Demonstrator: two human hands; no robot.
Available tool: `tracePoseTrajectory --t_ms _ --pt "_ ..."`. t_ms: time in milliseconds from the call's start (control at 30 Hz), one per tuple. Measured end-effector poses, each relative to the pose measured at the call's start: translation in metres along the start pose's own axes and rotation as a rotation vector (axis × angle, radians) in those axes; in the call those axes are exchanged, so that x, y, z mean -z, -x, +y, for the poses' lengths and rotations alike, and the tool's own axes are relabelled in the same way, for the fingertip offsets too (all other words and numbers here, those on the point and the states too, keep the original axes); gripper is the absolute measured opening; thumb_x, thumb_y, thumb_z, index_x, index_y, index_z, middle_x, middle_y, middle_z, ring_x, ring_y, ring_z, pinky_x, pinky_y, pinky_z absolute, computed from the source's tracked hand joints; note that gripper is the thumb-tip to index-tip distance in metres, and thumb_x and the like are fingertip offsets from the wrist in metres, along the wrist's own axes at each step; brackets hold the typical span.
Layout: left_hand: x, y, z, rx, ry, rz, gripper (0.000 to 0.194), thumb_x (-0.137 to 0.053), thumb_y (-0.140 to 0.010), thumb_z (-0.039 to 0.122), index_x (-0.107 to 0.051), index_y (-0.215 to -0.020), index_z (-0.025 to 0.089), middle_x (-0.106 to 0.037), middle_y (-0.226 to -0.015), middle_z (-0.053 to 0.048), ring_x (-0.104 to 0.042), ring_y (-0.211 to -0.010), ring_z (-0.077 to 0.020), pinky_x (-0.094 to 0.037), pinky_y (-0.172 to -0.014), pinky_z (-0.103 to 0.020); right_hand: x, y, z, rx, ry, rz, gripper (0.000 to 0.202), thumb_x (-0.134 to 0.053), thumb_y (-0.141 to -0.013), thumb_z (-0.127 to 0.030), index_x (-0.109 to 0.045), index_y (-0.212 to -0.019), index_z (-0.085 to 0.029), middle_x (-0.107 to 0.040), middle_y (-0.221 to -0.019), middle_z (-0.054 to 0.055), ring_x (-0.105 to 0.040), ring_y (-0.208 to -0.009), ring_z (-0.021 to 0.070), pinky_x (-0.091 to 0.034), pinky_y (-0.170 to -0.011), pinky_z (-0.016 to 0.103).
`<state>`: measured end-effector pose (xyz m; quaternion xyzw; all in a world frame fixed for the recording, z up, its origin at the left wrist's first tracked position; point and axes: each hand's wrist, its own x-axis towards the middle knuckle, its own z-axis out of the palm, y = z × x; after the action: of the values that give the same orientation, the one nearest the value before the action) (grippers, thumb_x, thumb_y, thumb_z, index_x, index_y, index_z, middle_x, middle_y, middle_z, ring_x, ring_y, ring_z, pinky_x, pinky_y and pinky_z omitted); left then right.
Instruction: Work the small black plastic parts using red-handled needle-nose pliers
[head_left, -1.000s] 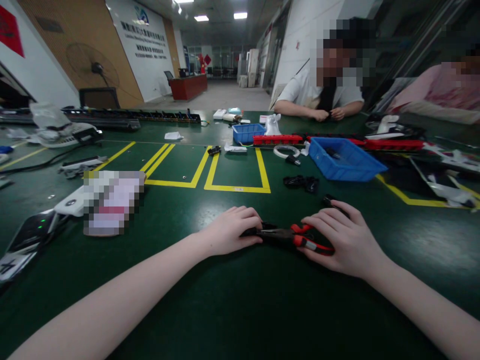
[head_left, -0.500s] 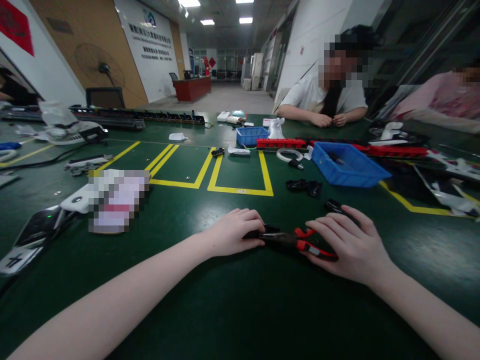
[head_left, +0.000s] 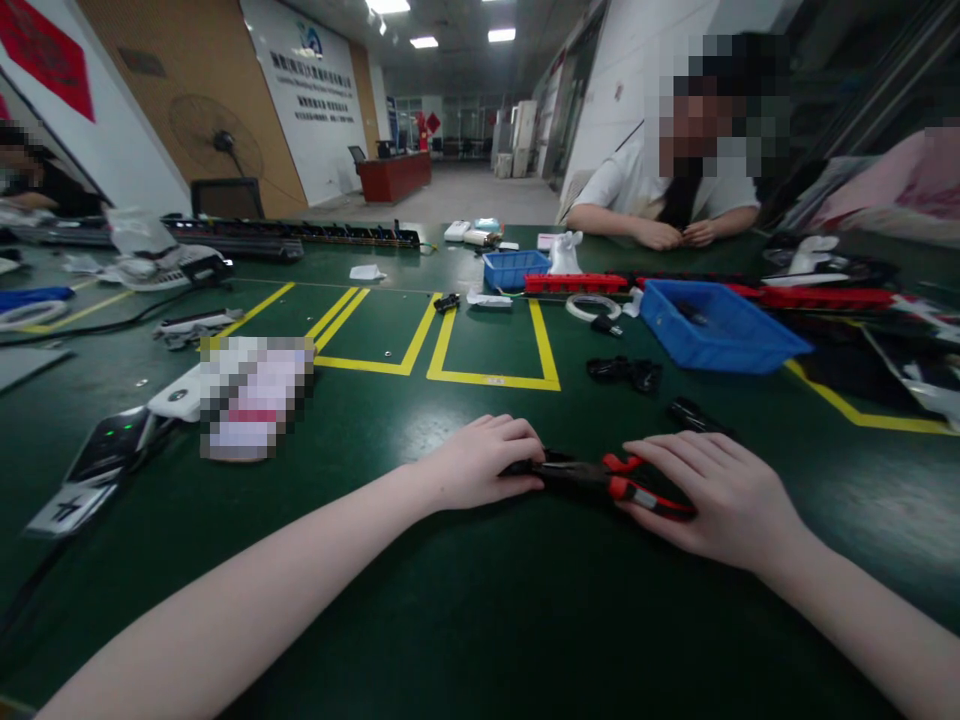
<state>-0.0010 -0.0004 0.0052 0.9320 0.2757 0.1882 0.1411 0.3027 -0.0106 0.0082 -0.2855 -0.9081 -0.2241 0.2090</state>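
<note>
Red-handled pliers (head_left: 651,498) lie level above the green table (head_left: 480,620), their dark jaws pointing left. My right hand (head_left: 712,490) is closed round the handles. My left hand (head_left: 487,462) pinches a small black part (head_left: 519,467) at the tip of the jaws; most of that part is hidden by the fingers. Just behind my right hand lies a black cylindrical piece (head_left: 697,415). Farther back, a black bundle (head_left: 624,373) rests on the table.
A blue bin (head_left: 720,345) stands back right, a smaller blue bin (head_left: 514,268) beyond the yellow tape frames. A phone (head_left: 255,405) and a device with green lights (head_left: 112,445) lie left. A person (head_left: 667,200) sits across the table.
The view has shifted slightly, so most things appear farther right. The fingers of my right hand have come away from the black cylindrical piece and lie closer along the pliers.
</note>
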Motion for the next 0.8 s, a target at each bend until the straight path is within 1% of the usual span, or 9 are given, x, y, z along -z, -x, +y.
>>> tracePoseTrajectory --t_ms 67,133,367,533,667,800 --pt "0.0001 -0.0001 0.0 0.003 -0.002 -0.002 0.016 -0.061 -0.094 0.031 -0.059 -0.105 0.018 -0.062 -0.115 -0.006 -0.058 -0.103 -0.0206 -0.046 -0.086 -0.034 0.0 0.0002 -0.0018 -0.01 -0.021 -0.012 0.04 -0.065 -0.083 -0.041 -0.062 -0.11 -0.012 -0.071 -0.095 0.012 -0.066 -0.081 0.0227 -0.049 -0.071 0.036" --pt "0.0 -0.0003 0.0 0.009 0.001 -0.005 0.016 -0.061 -0.094 0.03 -0.059 -0.105 0.019 -0.062 -0.115 -0.006 -0.058 -0.103 -0.0207 -0.046 -0.086 -0.034 -0.0002 0.0 -0.0042 -0.03 -0.044 -0.022 0.039 -0.063 -0.084 -0.042 -0.061 -0.109 -0.012 -0.07 -0.094 0.012 -0.065 -0.079 0.0215 -0.049 -0.069 0.034" --pt "-0.0004 -0.001 -0.0001 0.033 0.016 -0.021 0.017 -0.061 -0.093 0.031 -0.06 -0.105 0.019 -0.062 -0.117 -0.006 -0.058 -0.104 -0.0215 -0.047 -0.09 -0.037 -0.0015 -0.0006 -0.009 -0.084 -0.092 -0.039 0.039 -0.063 -0.084 -0.045 -0.062 -0.108 -0.014 -0.07 -0.094 0.011 -0.063 -0.075 0.0197 -0.048 -0.068 0.033" --pt "0.0015 -0.001 0.0012 0.03 0.034 -0.027 0.019 -0.06 -0.094 0.035 -0.062 -0.105 0.019 -0.061 -0.117 -0.006 -0.058 -0.103 -0.0215 -0.048 -0.09 -0.038 0.0034 -0.0026 -0.0087 -0.051 -0.062 -0.023 0.038 -0.064 -0.083 -0.044 -0.063 -0.107 -0.014 -0.071 -0.094 0.01 -0.065 -0.077 0.0202 -0.047 -0.068 0.034" --pt "0.0029 -0.001 0.0026 0.031 0.043 -0.03 0.017 -0.058 -0.095 0.033 -0.063 -0.103 0.019 -0.062 -0.115 -0.007 -0.058 -0.102 -0.0215 -0.048 -0.088 -0.037 0.0046 -0.0019 -0.0073 -0.049 -0.032 0.004 0.039 -0.065 -0.082 -0.043 -0.065 -0.11 -0.015 -0.072 -0.096 0.011 -0.066 -0.08 0.0227 -0.046 -0.072 0.036" --pt "0.003 -0.0012 0.0032 0.026 0.052 -0.029 0.015 -0.058 -0.095 0.029 -0.063 -0.105 0.019 -0.062 -0.114 -0.007 -0.058 -0.102 -0.0213 -0.048 -0.089 -0.037 0.0031 0.0009 -0.0036 -0.066 0.0 0.039 0.047 -0.066 -0.082 -0.041 -0.061 -0.12 -0.014 -0.07 -0.104 0.014 -0.065 -0.091 0.0271 -0.047 -0.079 0.04"
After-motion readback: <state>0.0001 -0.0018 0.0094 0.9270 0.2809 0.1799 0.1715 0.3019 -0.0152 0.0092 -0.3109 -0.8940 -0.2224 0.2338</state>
